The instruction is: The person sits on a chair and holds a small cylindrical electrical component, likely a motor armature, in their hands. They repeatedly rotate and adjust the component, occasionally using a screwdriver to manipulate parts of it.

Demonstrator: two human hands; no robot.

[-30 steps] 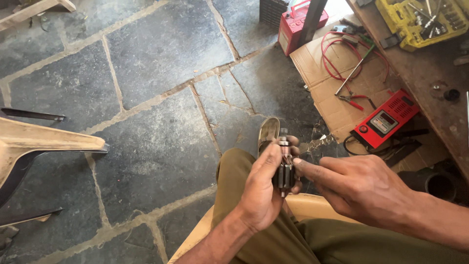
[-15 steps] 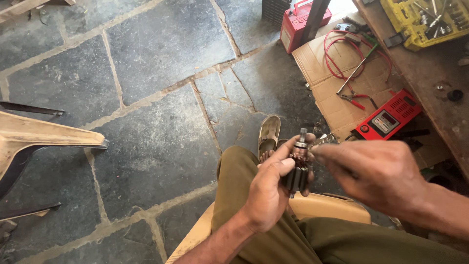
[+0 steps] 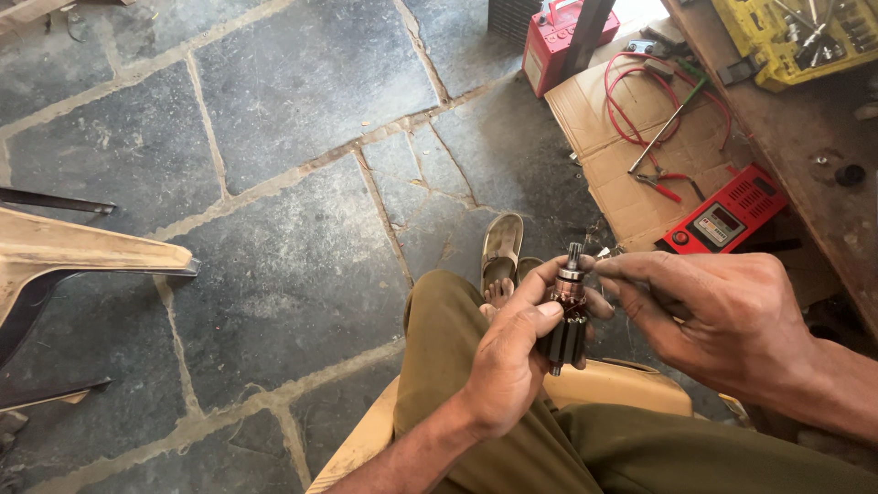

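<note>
Copper-wound motor armature upright, gripped in left hand; right hand pinches closed at shaft top. Inspection step; next move needs steady hold. Red meter far right.

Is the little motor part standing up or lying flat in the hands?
Standing up. The dark ribbed metal motor rotor has its shaft pointing upward, gripped by the left hand, with the right hand touching its top.

Two hands are in view, a left hand and a right hand, with one motor armature between them. On the floor lie one sheet of cardboard, one red meter, one red battery box, one screwdriver, one pair of red-handled pliers and one sandal. One yellow tool case sits on the tabletop.
</note>
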